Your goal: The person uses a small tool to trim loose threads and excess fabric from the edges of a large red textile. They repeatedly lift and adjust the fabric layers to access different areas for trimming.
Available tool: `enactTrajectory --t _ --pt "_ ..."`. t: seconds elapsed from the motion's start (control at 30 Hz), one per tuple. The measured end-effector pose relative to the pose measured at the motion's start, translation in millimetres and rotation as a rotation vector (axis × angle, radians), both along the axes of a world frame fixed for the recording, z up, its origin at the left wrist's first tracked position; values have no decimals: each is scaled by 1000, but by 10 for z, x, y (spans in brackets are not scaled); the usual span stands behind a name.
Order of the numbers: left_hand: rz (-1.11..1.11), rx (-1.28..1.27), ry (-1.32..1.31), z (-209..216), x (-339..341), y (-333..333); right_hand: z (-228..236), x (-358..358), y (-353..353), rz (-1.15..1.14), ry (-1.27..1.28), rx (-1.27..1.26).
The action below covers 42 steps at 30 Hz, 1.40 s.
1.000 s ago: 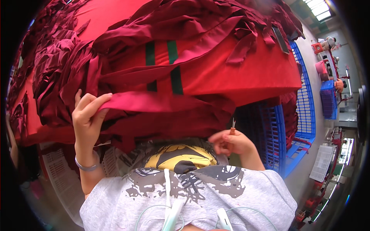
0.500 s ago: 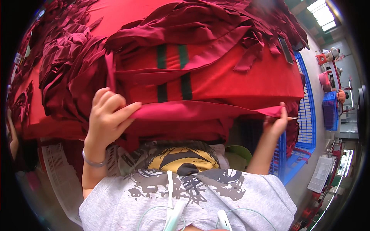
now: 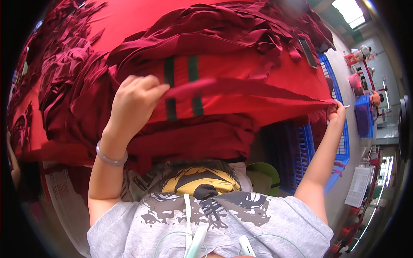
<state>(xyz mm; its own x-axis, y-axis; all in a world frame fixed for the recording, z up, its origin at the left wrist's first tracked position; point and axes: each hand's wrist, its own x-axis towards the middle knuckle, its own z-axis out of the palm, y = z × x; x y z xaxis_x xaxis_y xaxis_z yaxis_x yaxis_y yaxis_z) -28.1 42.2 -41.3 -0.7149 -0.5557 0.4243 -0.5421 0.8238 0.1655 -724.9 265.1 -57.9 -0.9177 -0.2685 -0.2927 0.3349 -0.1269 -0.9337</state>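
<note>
Fingers (image 3: 160, 90) of left hand (image 3: 136, 96) and right hand (image 3: 337, 113) tight on a dark-red fabric strip (image 3: 243, 87) over the red surface (image 3: 301, 81)

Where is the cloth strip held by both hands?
In the head view, the cloth strip runs rightward from left hand to right hand, over two green stripes.

Decent gap over the red cloth (image 3: 301, 80), but the strip (image 3: 254, 87) blocks the near side, the heap (image 3: 211, 26) the far.
</note>
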Motion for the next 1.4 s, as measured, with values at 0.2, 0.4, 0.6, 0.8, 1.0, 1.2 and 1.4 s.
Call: enactTrajectory --t 0.2,0.4,0.6,0.8,1.0,1.2,1.4 --pt "17 -102 -45 11 202 138 -466 -702 -369 -133 -187 28" --pt "-37 -157 -164 -119 189 262 -544 -325 -932 -157 -101 84" --pt "-46 -152 -116 -160 126 268 -270 351 -701 -83 957 554" --pt "-22 -139 -114 -100 189 262 -307 942 -695 475 934 1186" --pt "89 -159 -171 -126 319 307 128 1641 -764 244 1160 1361" --pt "38 -25 -136 114 108 638 365 3324 -969 778 1033 647" --pt "24 47 5 -252 -89 670 145 4667 -906 1175 1409 222"
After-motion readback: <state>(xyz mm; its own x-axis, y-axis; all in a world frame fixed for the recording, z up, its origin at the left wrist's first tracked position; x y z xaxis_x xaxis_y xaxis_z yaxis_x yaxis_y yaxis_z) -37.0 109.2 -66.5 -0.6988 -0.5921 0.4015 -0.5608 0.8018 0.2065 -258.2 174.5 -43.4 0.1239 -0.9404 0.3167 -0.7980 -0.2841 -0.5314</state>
